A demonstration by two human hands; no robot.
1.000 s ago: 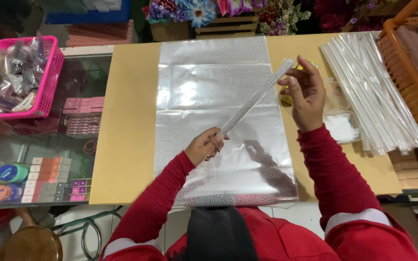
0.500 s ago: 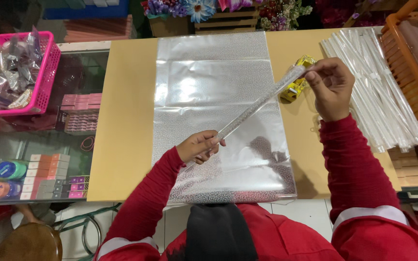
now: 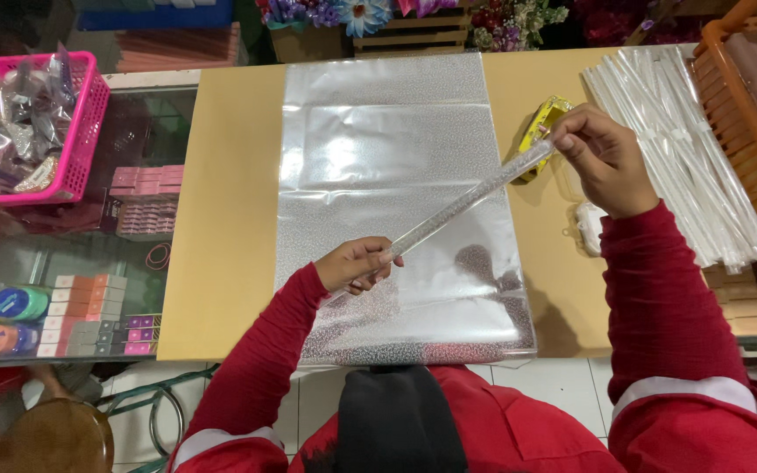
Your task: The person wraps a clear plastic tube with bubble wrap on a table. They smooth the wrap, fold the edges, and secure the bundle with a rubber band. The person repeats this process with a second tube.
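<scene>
A thin rolled tube of clear dotted plastic (image 3: 470,200) runs slantwise above a big sheet of clear dotted wrapping plastic (image 3: 387,131) spread on the tan table (image 3: 221,219). My left hand (image 3: 357,263) pinches the tube's near lower end over the sheet. My right hand (image 3: 602,158) pinches its far upper end past the sheet's right edge, just beside a yellow tape dispenser (image 3: 543,123). Both sleeves are red.
A stack of clear rolled tubes (image 3: 685,149) lies at the right, next to an orange basket (image 3: 738,96). A pink basket of wrapped bits (image 3: 81,131) stands at the left over a glass counter with small boxes (image 3: 89,315). Flowers (image 3: 370,13) line the far edge.
My right hand has drawn the tube's far end to the right and slightly toward me, off the sheet's edge. My left hand stays at the near end, shifted a little nearer.
</scene>
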